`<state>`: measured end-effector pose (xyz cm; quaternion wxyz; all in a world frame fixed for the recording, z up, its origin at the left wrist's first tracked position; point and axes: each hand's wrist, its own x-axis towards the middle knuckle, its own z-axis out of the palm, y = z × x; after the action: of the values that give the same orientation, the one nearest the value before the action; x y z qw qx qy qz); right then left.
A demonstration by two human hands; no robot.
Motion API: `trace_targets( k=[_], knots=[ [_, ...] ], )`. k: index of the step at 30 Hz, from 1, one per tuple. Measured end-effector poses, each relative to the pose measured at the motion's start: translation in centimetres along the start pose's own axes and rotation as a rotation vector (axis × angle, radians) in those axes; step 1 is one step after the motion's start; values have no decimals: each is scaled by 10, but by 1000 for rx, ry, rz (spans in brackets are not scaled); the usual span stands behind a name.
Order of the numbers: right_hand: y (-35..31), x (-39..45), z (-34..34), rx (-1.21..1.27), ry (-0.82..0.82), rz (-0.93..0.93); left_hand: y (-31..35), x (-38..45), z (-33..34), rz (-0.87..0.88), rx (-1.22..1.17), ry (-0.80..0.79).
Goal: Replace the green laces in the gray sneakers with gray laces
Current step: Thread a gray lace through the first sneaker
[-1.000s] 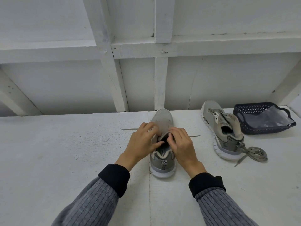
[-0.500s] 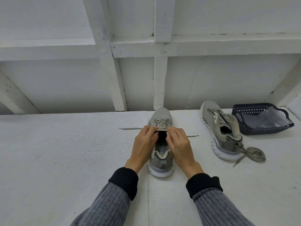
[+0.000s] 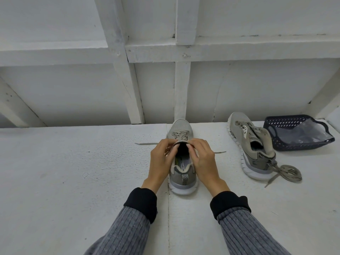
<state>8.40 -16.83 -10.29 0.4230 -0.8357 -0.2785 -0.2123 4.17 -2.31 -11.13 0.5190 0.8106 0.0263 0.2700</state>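
The whole left stretch of the tabletop (image 3: 64, 172) lies bare, open for a hand to sweep through. In the middle, the near sneaker (image 3: 181, 173) stands with both hands flanking it, lace ends trailing flat to either side. Rightward, the second sneaker (image 3: 252, 146), its loose coil of lace (image 3: 288, 173) and the dark basket (image 3: 298, 133) crowd the far corner. Behind everything the white framed wall (image 3: 156, 92) closes off the back.
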Motion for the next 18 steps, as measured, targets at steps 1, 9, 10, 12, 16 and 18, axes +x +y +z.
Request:
trace_targets(
  k=[1,9,10,12,16,18],
  knots=[
    [0,-2,0,29,8,31,1,-1,-1,-24,-21,-23],
    [-2,-15,-11,202,-106,404,-5,-16,-10,-189,-9,-114],
    [1,-18,-11,199,-120,424,-5,-17,-10,-215,12,-105],
    [6,-21,-11,179,-131,459,-3,-19,-10,-285,-9,-94],
    [2,-12,-16,251,-136,573,7,-16,-12,-401,-133,-50],
    [-11,2,-25,415,-103,620,14,-5,-15,-443,-227,-15]
  ],
)
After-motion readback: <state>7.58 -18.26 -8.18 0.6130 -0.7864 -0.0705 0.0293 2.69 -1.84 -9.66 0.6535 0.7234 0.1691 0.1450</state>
